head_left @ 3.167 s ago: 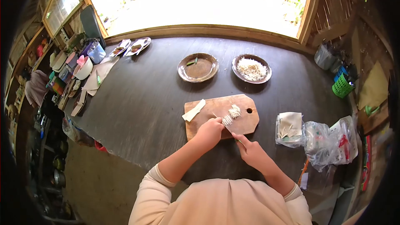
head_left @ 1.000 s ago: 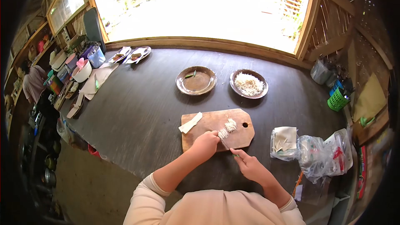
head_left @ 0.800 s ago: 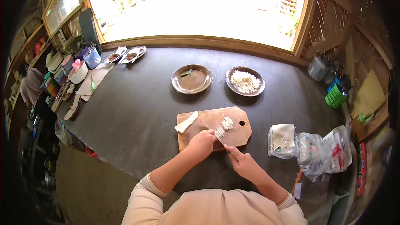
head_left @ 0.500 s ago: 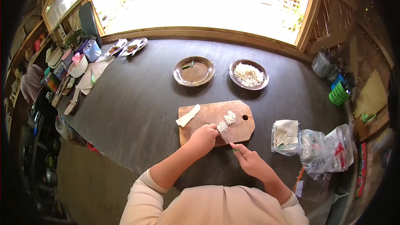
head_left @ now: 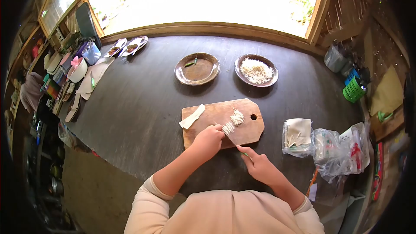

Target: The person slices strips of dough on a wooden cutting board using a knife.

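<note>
On a wooden cutting board, my left hand is closed over a pale, sheet-like food piece, mostly hidden by the fingers. Thin white strips lie just past its fingertips. My right hand grips the green handle of a small knife, whose blade reaches toward the strips beside the left fingers. A small heap of white shreds sits near the board's hole. At the board's left end rests a flat white piece, overhanging the edge slightly.
Beyond the board stand a brown plate with small green items and a bowl of white shreds. Plastic bags and stacked pale sheets lie right. A green basket and left-side containers line the table.
The whole view has shifted slightly, so the board and dishes appear a little higher and further left. Both hands keep their grips, with little visible change at the strips.
</note>
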Motion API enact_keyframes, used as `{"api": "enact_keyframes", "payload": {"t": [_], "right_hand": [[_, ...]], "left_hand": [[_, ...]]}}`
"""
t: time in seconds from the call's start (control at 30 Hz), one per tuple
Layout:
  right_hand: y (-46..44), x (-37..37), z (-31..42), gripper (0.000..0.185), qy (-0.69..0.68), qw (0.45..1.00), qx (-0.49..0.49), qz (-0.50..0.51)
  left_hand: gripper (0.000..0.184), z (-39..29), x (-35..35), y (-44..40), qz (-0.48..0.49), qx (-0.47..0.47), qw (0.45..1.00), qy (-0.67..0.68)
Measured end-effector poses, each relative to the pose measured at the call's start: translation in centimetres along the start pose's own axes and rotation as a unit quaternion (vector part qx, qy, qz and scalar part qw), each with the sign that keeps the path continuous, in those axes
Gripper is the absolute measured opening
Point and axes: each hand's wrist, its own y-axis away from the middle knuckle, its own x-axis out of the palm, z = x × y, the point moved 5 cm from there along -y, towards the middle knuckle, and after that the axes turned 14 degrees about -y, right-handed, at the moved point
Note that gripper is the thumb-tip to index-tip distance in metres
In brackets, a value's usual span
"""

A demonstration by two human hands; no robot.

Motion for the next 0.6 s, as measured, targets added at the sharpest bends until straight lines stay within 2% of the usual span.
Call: {"api": "enact_keyframes", "payload": {"t": [0.07,0.2,0.27,0.37,0.5,0.6], "right_hand": [[-0.3,0.6,0.0,0.035,0.08,0.997,0.003,-0.005],[-0.3,0.2,0.6,0.035,0.03,1.0,-0.01,0.001],[0.2,-0.2,0.6,0.036,-0.006,1.0,-0.028,0.002],[0.5,-0.3,0.9,0.035,-0.006,1.0,0.015,0.008],[-0.3,0.5,-0.2,0.035,0.045,0.999,0.012,-0.009],[-0.6,0.5,0.4,0.035,0.045,0.998,-0.05,-0.02]], "left_hand": [[0.014,-0.1,0.0,0.0,0.003,0.007,1.0,-0.008],[0.013,-0.2,0.2,0.0,0.012,-0.002,1.0,-0.002],[0.013,-0.5,0.2,0.4,-0.017,-0.004,0.999,-0.041],[0.013,-0.3,0.2,0.3,-0.014,-0.007,1.0,-0.016],[0.013,-0.3,0.1,0.2,-0.007,0.005,1.0,-0.022],[0.012,0.0,0.3,0.0,0.002,-0.006,1.0,-0.016]]}}
